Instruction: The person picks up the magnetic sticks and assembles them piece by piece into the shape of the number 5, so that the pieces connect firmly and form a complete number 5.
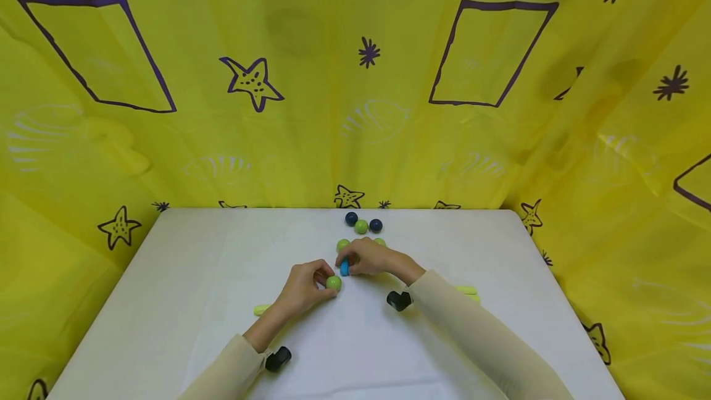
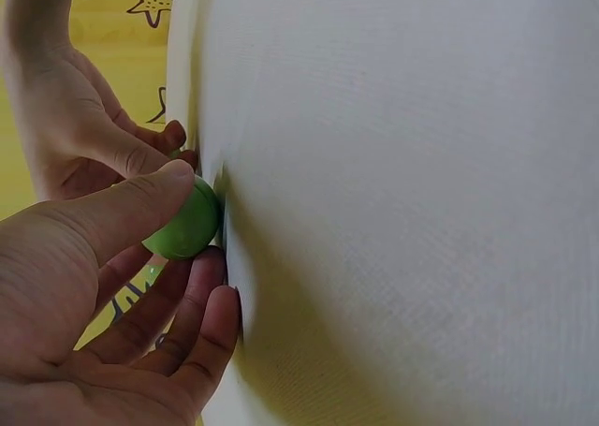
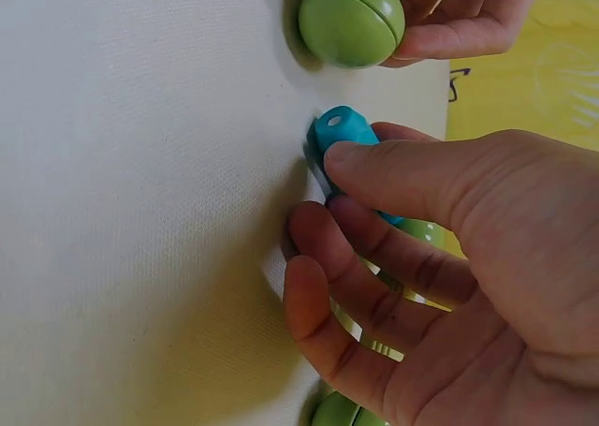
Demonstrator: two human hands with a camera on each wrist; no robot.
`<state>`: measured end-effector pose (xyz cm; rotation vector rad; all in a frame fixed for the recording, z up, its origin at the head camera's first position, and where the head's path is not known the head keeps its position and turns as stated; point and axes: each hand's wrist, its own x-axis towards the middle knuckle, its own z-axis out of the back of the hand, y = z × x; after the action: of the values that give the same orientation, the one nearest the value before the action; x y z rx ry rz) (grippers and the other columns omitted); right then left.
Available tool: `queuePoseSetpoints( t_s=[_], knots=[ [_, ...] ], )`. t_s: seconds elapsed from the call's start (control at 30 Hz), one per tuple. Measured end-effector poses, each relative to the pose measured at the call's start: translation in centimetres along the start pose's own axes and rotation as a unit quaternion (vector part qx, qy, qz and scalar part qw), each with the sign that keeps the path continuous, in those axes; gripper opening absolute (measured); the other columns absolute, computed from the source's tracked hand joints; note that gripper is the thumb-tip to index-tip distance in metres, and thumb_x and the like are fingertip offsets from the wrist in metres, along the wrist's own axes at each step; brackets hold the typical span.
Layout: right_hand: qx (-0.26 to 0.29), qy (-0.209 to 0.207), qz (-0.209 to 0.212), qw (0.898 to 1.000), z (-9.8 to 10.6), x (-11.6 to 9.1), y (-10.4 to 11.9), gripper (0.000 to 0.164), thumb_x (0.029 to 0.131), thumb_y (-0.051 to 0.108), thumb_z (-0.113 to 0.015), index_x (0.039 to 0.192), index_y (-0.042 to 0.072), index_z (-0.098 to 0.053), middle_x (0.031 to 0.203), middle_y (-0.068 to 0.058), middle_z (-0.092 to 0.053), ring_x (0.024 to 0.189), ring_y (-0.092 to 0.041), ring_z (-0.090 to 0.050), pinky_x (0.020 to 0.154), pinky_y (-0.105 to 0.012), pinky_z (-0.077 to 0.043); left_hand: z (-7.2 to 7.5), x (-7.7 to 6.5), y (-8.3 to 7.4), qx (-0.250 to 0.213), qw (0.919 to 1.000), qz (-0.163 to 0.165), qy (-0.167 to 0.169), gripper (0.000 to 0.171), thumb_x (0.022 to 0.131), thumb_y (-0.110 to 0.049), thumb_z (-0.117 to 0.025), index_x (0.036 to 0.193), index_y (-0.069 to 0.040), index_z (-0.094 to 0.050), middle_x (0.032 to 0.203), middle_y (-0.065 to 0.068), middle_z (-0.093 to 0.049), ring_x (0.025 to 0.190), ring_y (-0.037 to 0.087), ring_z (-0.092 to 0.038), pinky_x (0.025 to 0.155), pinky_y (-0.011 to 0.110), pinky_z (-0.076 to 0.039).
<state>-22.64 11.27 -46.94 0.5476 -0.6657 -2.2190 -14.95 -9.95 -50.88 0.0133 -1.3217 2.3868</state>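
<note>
My left hand [image 1: 302, 286] pinches a glossy green ball [image 1: 334, 283] between thumb and fingers, low over the white tabletop. In the left wrist view the ball [image 2: 192, 225] sits under the thumb tip, right at the table surface. Just to its right, my right hand [image 1: 369, 256] pinches a small bright blue piece [image 1: 345, 267]. The right wrist view shows the blue piece [image 3: 346, 126] with a small hole in its rounded end; the thumb and fingers hide the rest. Two more green balls [image 1: 343, 244] lie just behind the right hand, partly covered by it.
Farther back on the white table [image 1: 222, 245] lie two dark navy balls [image 1: 376, 225] with a green ball [image 1: 361, 226] between them. Yellow-green sticks lie beside the left wrist [image 1: 261, 310] and beyond the right forearm [image 1: 468, 290]. A patterned yellow curtain [image 1: 311, 141] surrounds the table.
</note>
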Motion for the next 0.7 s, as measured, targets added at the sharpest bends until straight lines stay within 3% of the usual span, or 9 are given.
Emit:
queuePoseSetpoints(
  t_s=[0.27, 0.7],
  knots=[
    [0.005, -0.011, 0.004, 1.000, 0.1, 0.1, 0.0, 0.021, 0.091, 0.000, -0.075, 0.111, 0.005, -0.076, 0.094, -0.004, -0.070, 0.081, -0.010, -0.057, 0.076, -0.024, -0.051, 0.0, -0.1, 0.0, 0.005, 1.0000, -0.005, -0.002, 0.026, 0.076, -0.001, -0.089, 0.094, -0.007, -0.070, 0.088, 0.002, -0.072, 0.078, 0.016, -0.071, 0.070, 0.030, -0.057],
    [0.060, -0.010, -0.005, 0.998, 1.1, 0.1, -1.0, 0.022, 0.093, 0.006, -0.076, 0.115, 0.007, -0.075, 0.087, 0.003, -0.066, 0.073, -0.009, -0.056, 0.066, -0.023, -0.049, -0.1, -0.2, 0.2, 0.013, 0.9998, -0.014, -0.005, 0.028, 0.076, -0.003, -0.090, 0.095, -0.008, -0.070, 0.088, 0.001, -0.072, 0.078, 0.016, -0.071, 0.068, 0.026, -0.054]
  ],
)
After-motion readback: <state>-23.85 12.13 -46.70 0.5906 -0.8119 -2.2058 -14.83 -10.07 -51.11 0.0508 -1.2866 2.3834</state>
